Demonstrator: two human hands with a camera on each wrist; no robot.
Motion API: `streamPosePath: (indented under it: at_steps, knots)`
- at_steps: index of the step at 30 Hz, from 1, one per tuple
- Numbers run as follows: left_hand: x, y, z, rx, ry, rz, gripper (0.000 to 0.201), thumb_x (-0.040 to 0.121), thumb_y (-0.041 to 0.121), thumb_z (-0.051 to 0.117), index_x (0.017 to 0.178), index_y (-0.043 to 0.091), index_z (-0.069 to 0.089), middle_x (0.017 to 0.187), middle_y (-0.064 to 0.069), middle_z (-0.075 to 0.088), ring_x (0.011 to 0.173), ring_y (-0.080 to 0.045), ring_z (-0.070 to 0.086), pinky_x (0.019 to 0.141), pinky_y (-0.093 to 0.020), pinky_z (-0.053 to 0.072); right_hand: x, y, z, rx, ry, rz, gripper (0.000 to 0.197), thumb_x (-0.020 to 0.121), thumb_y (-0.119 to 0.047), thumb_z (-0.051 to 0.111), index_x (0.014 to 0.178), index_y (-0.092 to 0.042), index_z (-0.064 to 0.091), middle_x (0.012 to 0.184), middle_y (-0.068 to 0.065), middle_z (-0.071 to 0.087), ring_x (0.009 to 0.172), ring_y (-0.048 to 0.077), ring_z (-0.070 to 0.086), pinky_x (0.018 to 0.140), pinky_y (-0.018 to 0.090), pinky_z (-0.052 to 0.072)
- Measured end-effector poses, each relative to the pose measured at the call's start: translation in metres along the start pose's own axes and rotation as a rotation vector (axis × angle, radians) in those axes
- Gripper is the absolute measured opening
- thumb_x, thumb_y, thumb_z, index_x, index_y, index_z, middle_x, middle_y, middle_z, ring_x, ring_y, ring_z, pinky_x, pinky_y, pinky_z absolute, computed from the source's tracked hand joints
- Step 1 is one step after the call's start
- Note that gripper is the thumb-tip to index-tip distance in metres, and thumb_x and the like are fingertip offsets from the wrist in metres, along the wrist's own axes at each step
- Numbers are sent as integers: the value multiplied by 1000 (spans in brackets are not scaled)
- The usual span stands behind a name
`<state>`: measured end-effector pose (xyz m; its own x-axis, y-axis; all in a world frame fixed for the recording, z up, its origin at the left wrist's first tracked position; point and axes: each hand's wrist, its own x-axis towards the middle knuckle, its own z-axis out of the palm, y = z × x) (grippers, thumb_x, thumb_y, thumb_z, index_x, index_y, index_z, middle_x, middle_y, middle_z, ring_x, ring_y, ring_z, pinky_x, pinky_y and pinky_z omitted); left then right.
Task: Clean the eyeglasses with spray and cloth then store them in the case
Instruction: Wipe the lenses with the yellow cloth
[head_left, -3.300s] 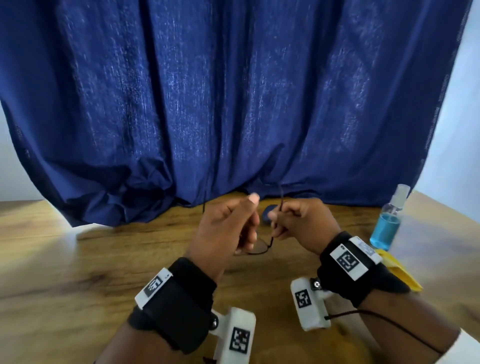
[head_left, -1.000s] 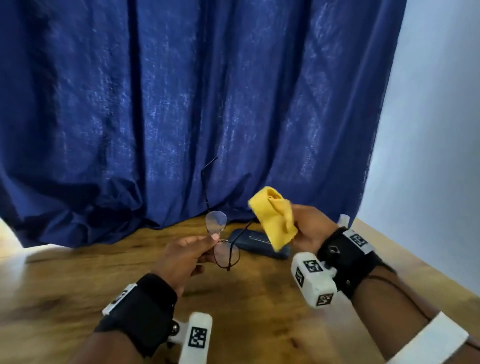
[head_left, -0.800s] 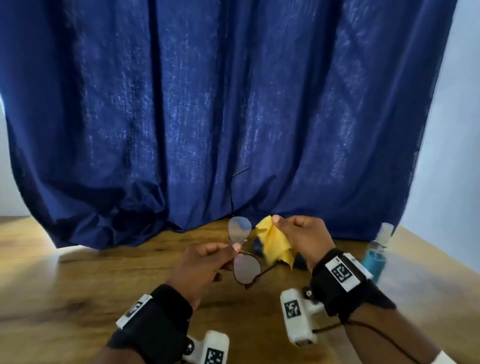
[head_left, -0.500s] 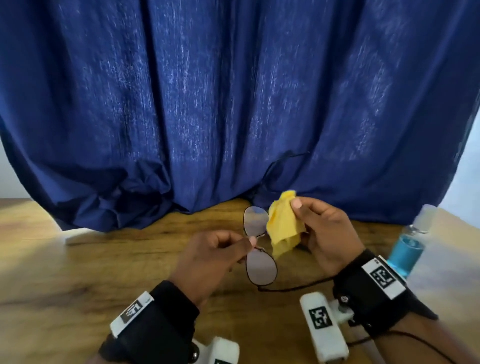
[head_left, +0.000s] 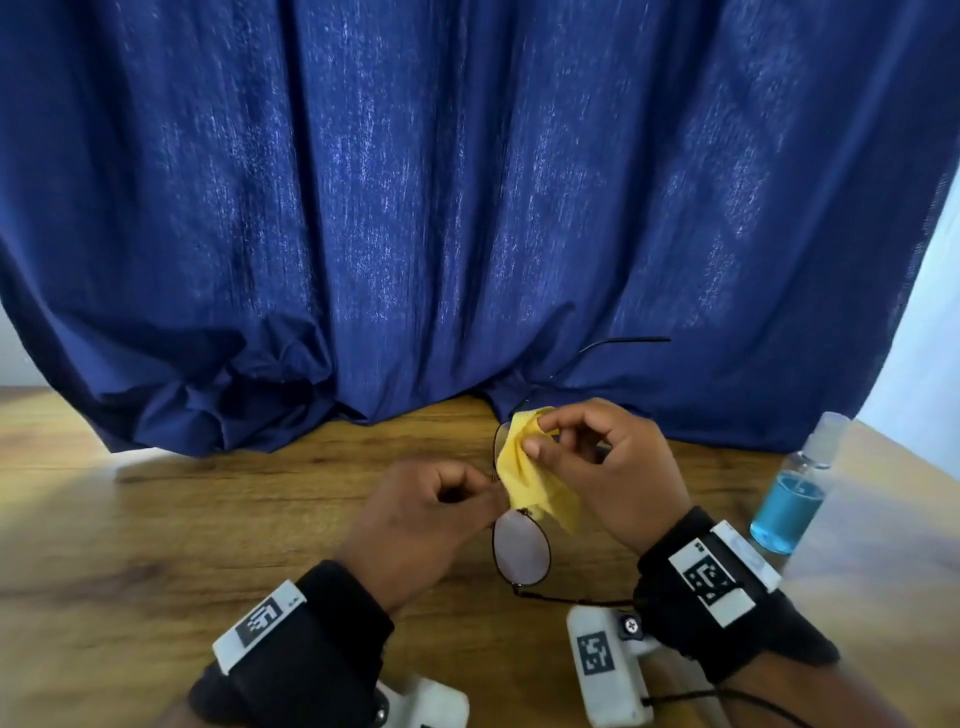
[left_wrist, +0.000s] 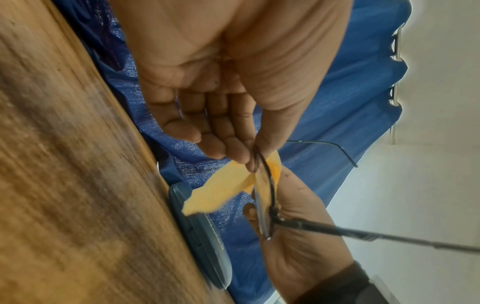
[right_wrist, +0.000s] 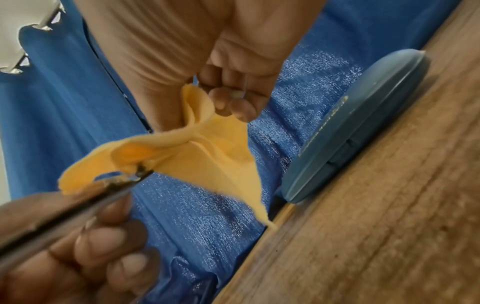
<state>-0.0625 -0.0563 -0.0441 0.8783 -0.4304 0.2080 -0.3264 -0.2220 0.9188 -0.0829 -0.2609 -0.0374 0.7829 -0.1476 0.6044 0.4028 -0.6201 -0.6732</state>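
Head view: spray bottle (head_left: 792, 499) part-full, blue liquid; case (left_wrist: 205, 236) closed.

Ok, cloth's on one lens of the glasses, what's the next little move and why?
Probably rub that far lens between thumb and finger through the cloth. The right hand already pinches the cloth around it, and the left hand pinches the glasses at the middle. The near lens is bare, so it comes after.

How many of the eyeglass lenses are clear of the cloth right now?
1. The near lens of the thin black-framed eyeglasses hangs bare below the left hand; the far lens is wrapped in the yellow cloth pinched by the right hand.
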Motion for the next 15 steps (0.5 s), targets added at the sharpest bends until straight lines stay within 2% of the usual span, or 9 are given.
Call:
streamPosePath:
  at_steps: [3, 7, 9, 11, 13, 15]
  knots:
    - [-1, 1, 0, 17, 3, 43, 19, 88, 25, 73, 73, 12, 75, 74, -14, 70, 63, -10, 55, 63, -30, 47, -2, -3, 2, 9, -75, -64, 20, 73, -35, 86, 85, -25, 73, 74, -10, 59, 62, 6, 50, 57, 16, 41]
    - [0, 0, 0, -3, 17, 54, 17, 88, 30, 73, 76, 19, 78, 78, -10, 75, 67, -13, 58, 64, -32, 50, 2, 3, -1, -52, 5, -34, 19, 75, -34, 85, 80, -24, 70, 73, -9, 59, 62, 5, 50, 58, 12, 40]
    - [1, -1, 0, -4, 27, 38, 18, 86, 36, 73, 79, 22, 80, 81, -8, 77, 69, -14, 60, 66, -40, 54, 3, 6, -3, -87, 5, -17, 17, 76, -34, 85, 82, -24, 72, 74, -8, 61, 64, 6, 52, 59, 14, 41]
    - [0, -1, -1, 3, 32, 29, 22, 83, 40, 71, 79, 21, 80, 81, -8, 78, 70, -14, 62, 71, -47, 56, 1, 1, -2, -67, -93, -20, 16, 75, -35, 85, 83, -25, 74, 75, -8, 62, 64, 11, 54, 58, 21, 44]
    - [1, -1, -1, 30, 13, 39, 19, 85, 33, 71, 78, 18, 79, 79, -10, 76, 68, -13, 61, 70, -47, 55, -2, -4, 1, -38, -142, -55, 16, 74, -35, 86, 81, -27, 74, 73, -9, 62, 64, 13, 55, 58, 26, 46]
    - [1, -1, 0, 63, -12, 58, 19, 88, 29, 73, 76, 16, 78, 77, -11, 74, 65, -13, 58, 65, -39, 52, -1, -4, 3, -36, -70, -85, 16, 73, -34, 87, 79, -28, 73, 70, -11, 59, 63, 7, 53, 57, 18, 43]
